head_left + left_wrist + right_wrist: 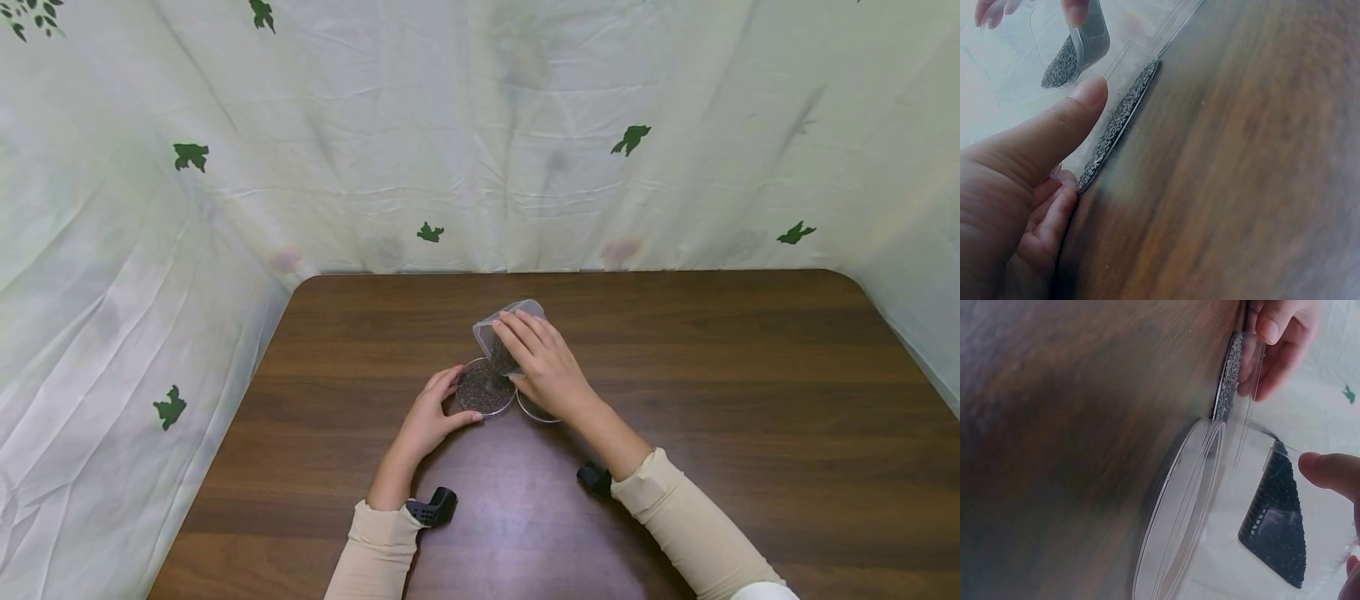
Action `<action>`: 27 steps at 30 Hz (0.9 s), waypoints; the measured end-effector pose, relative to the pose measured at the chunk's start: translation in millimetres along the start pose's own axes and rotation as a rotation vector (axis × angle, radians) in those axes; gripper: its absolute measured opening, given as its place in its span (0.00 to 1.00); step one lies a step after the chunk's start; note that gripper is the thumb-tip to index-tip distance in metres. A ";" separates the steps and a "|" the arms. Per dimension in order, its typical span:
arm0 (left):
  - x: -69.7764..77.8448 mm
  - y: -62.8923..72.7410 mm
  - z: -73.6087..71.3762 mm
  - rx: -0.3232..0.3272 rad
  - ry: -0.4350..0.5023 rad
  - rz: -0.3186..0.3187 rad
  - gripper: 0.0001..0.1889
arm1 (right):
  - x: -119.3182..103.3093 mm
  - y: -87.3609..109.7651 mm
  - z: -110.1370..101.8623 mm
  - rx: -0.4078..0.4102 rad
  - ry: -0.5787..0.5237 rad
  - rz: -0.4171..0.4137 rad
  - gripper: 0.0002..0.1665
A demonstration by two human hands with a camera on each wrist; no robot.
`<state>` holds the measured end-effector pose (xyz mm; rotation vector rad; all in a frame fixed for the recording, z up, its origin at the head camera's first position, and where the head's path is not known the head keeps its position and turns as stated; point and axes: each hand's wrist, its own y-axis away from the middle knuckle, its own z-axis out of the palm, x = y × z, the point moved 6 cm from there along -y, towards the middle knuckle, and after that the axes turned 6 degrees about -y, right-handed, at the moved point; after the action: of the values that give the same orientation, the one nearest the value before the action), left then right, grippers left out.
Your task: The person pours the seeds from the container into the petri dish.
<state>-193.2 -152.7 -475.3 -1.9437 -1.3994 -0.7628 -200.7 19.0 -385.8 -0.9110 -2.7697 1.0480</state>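
Currently, the right hand (546,365) grips a tilted clear container (485,333) at the edge of a round dish (492,415), which the left hand (429,421) holds between thumb and fingers. A second dish (540,419) sits just beside. Pale, green-patterned cloth (450,125) surrounds the brown worktop (750,417). Dark granules (480,390) lie inside dish and container alike.

Person, watched from over the shoulder. Left sleeve (375,550), seven o'clock: pale beige, plain, fairly snug, its cuff ending just above the wrist. At that cuff's two o'clock, a black wrist device (442,507), smooth and bent, finely dotted nearest the cloth. Right sleeve (697,533), between four and five: same beige, cuff gathered in soft folds; white cloth (765,592) at its lower end. Second black unit (593,479), nine o'clock of that cuff, rounded, partly hidden. Left hand (432,417) and right hand (551,371) bare.
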 end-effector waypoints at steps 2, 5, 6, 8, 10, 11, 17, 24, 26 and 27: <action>0.1 -0.1 0.0 0.001 -0.003 0.002 0.42 | 0.1 0.3 0.6 0.002 -0.003 0.001 0.51; 0.6 -0.3 -0.1 0.003 -0.010 0.006 0.42 | 0.2 0.4 1.1 0.007 -0.006 0.000 0.51; 0.7 -0.2 -0.2 0.004 -0.011 0.006 0.42 | 0.2 0.4 1.2 0.009 -0.008 -0.001 0.51; 0.9 -0.2 -0.2 0.005 -0.013 0.006 0.42 | 0.1 0.2 1.1 0.012 -0.006 -0.003 0.52; 0.9 0.0 -0.3 0.004 -0.013 0.005 0.42 | 0.1 0.3 1.0 0.013 -0.003 -0.001 0.52; 0.9 0.0 -0.3 0.003 -0.012 0.003 0.42 | 0.2 0.4 1.0 0.012 -0.001 0.000 0.52; 1.2 0.4 -0.5 0.000 -0.008 0.003 0.42 | 1.7 1.7 0.8 0.010 0.000 0.012 0.55; 1.6 0.2 -0.6 0.003 -0.010 0.008 0.42 | 6.4 2.8 0.6 0.015 -0.031 0.065 0.56; 1.5 0.0 -0.5 0.002 -0.009 0.005 0.42 | 8.5 3.0 -0.2 0.026 -0.049 0.096 0.57; 1.2 -0.1 -0.3 0.002 -0.008 0.003 0.42 | 9.7 3.3 -0.3 0.029 -0.058 0.113 0.57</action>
<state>-193.0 -152.2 -474.2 -1.9495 -1.4013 -0.7528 -206.9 26.3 -389.1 -1.0613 -2.7703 1.1452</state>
